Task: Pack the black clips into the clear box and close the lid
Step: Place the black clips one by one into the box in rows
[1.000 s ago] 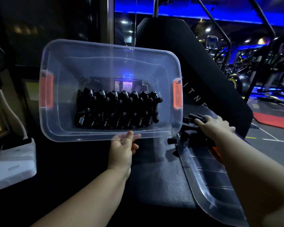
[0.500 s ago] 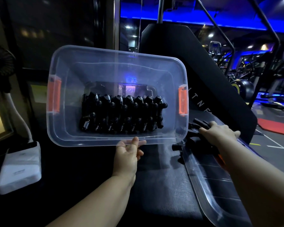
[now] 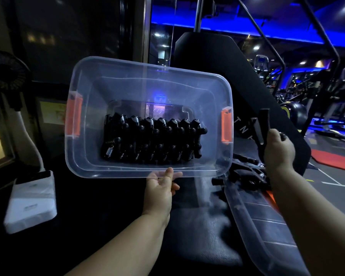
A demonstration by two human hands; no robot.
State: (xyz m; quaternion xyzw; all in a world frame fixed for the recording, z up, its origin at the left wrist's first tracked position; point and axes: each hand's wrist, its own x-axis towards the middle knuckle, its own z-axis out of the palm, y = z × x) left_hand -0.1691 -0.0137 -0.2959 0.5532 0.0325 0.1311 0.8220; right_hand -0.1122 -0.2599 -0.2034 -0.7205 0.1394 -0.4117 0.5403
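The clear box (image 3: pixel 127 90) with orange latches is tilted up toward me, and my left hand (image 3: pixel 161 188) grips its near rim from below. Inside it lies a tight row of several black clips (image 3: pixel 151 142) with metal springs. My right hand (image 3: pixel 278 150) is raised to the right of the box, shut on one black clip (image 3: pixel 261 126) whose handles stick upward. More loose black clips (image 3: pixel 245 174) lie in a pile below that hand. The clear lid (image 3: pixel 267 224) lies flat at the lower right.
The work surface is a dark padded bench (image 3: pixel 197 226). A white device (image 3: pixel 31 202) sits at the left beside a black fan (image 3: pixel 6 72). A black angled pad (image 3: pixel 217 62) stands behind the box. Gym machines (image 3: pixel 327 86) fill the blue-lit background.
My right hand has lifted off the pile with one black clip in it and risen beside the box. The box stays tilted in my left hand.
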